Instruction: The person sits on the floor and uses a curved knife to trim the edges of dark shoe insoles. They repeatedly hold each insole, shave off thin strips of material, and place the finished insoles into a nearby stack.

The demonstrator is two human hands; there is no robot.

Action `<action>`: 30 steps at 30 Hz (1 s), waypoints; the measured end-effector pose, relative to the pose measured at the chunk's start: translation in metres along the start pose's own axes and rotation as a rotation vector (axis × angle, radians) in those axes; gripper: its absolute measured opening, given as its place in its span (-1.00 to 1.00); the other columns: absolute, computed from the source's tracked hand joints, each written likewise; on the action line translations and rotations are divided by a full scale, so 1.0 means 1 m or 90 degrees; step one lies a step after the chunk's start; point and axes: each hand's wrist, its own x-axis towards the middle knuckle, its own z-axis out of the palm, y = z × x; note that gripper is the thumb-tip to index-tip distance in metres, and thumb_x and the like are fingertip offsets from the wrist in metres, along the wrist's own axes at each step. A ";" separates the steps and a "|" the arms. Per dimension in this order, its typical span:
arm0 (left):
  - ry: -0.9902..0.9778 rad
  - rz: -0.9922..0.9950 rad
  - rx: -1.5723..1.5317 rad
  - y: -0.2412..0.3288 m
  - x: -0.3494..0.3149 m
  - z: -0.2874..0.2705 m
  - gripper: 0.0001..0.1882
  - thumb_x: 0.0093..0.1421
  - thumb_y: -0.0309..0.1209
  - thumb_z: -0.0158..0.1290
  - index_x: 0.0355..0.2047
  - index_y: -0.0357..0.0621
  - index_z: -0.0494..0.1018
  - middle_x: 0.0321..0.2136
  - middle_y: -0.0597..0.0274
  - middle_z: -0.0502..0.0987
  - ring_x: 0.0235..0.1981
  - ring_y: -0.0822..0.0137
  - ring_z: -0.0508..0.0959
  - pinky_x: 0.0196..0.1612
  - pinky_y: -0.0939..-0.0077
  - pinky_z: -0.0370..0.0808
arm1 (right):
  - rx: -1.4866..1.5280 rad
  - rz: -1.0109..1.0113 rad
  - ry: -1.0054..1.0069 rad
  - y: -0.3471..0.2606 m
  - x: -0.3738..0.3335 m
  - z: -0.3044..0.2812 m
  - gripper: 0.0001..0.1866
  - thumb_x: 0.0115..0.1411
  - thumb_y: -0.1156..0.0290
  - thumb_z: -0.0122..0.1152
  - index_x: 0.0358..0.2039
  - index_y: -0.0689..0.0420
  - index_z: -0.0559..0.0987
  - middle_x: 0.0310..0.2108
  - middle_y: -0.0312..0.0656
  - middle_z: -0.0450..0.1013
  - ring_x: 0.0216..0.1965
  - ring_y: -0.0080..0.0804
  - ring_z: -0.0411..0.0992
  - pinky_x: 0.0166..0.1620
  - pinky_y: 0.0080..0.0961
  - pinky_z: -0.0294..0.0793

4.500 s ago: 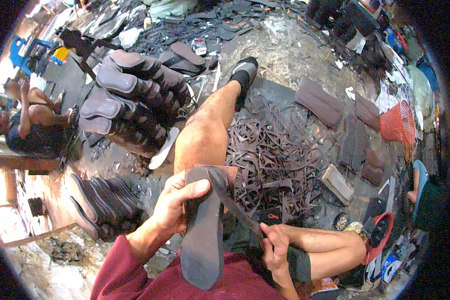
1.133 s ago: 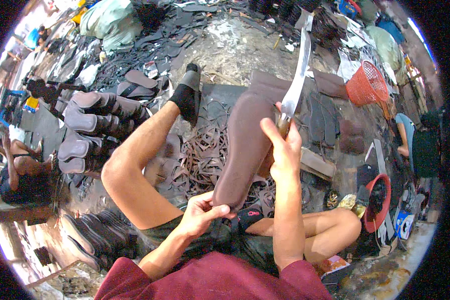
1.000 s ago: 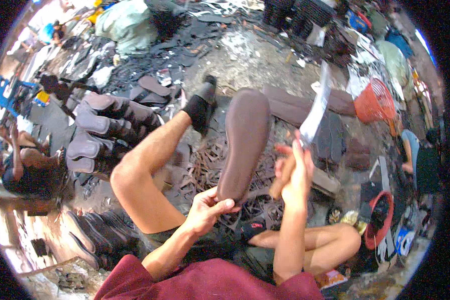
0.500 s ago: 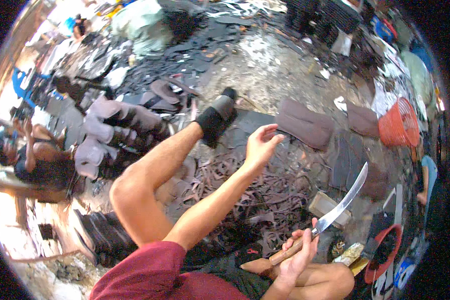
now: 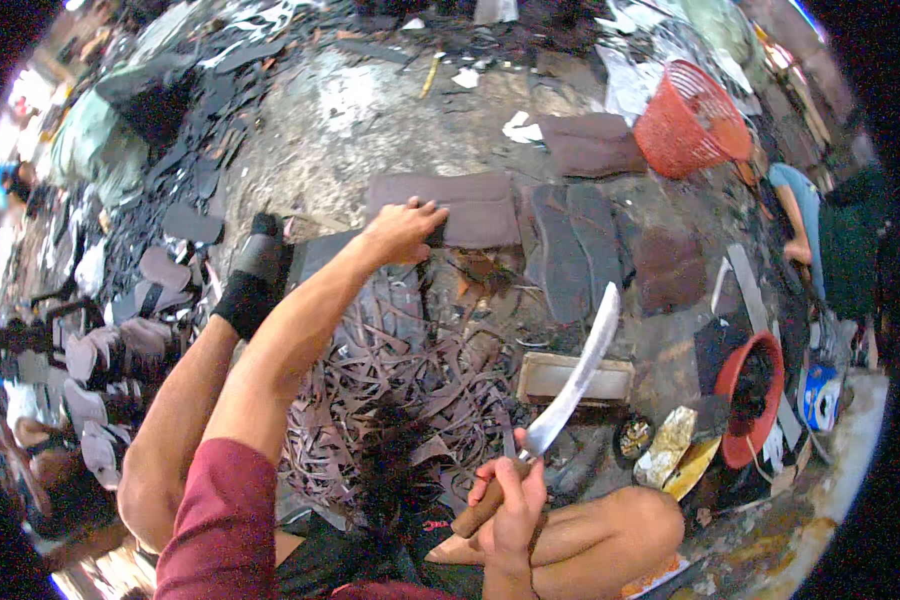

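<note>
Grey-brown rubber sheet (image 5: 460, 205), probably floppy and best gripped along its near edge, is lying on the ground beyond the trimmings, the left hand (image 5: 402, 228) pressing it while the right hand (image 5: 510, 495) is clenching the curved knife (image 5: 560, 400).

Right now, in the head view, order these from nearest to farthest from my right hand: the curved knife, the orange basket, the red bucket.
1. Curved knife: gripped in the right hand.
2. Red bucket: to the right.
3. Orange basket: far, upper right.
</note>
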 end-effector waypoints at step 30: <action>0.740 -0.726 -1.202 0.249 -0.437 -0.142 -0.54 0.21 -0.36 0.14 0.09 -0.21 0.38 -0.14 0.23 0.53 -0.21 0.41 0.53 -0.15 0.47 0.54 | -0.728 -0.509 -0.483 0.057 -0.150 -0.089 -0.64 0.36 0.37 -0.06 0.06 0.28 0.48 -0.28 0.01 0.52 -0.37 -0.16 0.49 -0.26 -0.33 0.48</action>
